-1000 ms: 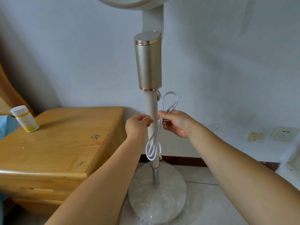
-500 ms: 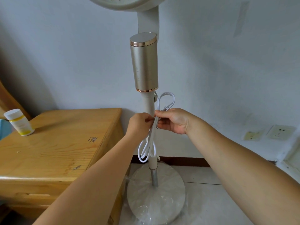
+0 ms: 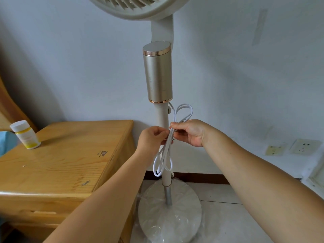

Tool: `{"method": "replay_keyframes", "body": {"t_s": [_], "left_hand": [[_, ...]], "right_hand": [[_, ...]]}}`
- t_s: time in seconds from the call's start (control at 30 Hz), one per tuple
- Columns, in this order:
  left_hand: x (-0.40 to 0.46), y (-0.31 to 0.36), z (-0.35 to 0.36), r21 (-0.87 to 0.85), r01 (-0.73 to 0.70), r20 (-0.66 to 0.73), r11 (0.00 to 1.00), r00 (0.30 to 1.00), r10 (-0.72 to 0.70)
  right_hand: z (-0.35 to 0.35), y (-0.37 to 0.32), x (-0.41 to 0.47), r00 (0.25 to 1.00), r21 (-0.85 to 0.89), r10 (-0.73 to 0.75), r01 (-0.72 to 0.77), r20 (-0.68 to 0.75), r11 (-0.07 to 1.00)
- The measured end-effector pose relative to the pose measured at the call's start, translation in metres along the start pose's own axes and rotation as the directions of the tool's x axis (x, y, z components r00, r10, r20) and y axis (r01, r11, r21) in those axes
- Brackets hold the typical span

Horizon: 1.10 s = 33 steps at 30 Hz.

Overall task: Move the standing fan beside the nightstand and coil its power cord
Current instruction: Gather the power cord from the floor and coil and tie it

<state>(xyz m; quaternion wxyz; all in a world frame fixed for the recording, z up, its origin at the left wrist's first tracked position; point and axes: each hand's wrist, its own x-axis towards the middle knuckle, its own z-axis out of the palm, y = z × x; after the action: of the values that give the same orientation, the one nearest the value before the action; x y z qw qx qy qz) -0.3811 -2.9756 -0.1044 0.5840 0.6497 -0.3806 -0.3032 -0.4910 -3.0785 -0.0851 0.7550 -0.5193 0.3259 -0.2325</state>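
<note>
The standing fan [image 3: 157,76] stands upright against the wall, its round base [image 3: 182,216] on the floor right beside the wooden nightstand [image 3: 61,163]. Its white power cord [image 3: 163,158] is gathered into long loops in front of the pole, one loop sticking up above my hands and others hanging below. My left hand [image 3: 150,139] pinches the bundle at its middle from the left. My right hand [image 3: 189,132] grips the same spot from the right, fingers curled round the strands.
A white bottle with a yellow label [image 3: 25,135] stands at the nightstand's back left, next to blue fabric [image 3: 7,142]. Two wall sockets [image 3: 304,146] sit low on the wall at right. Only the lower rim of the fan head [image 3: 140,7] shows at the top.
My left hand has come in from the pole and now pinches the cord bundle next to my right hand. The view has tilted up, showing more of the fan head.
</note>
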Motion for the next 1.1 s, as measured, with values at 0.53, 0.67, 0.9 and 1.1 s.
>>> {"method": "replay_keyframes", "body": {"t_s": [0.53,0.67,0.9,1.1], "left_hand": [[-0.014,0.006,0.011,-0.202,0.073,-0.032,0.977,0.996,-0.081],[-0.018,0.005,0.014,-0.186,0.066,-0.092,0.98,0.992,-0.084],[-0.02,0.005,0.016,-0.175,0.056,-0.141,0.983,0.987,-0.081],[-0.021,0.007,0.019,-0.237,0.131,-0.124,0.963,0.979,-0.164]], "right_hand": [[-0.001,-0.01,-0.008,0.997,-0.001,0.032,-0.032,-0.073,0.999],[0.002,-0.009,-0.007,0.994,-0.028,0.037,-0.04,-0.102,0.999],[0.004,-0.004,-0.004,0.993,-0.007,0.036,-0.037,-0.115,0.999],[0.001,-0.001,-0.003,0.99,0.076,0.027,-0.017,-0.141,0.997]]}}
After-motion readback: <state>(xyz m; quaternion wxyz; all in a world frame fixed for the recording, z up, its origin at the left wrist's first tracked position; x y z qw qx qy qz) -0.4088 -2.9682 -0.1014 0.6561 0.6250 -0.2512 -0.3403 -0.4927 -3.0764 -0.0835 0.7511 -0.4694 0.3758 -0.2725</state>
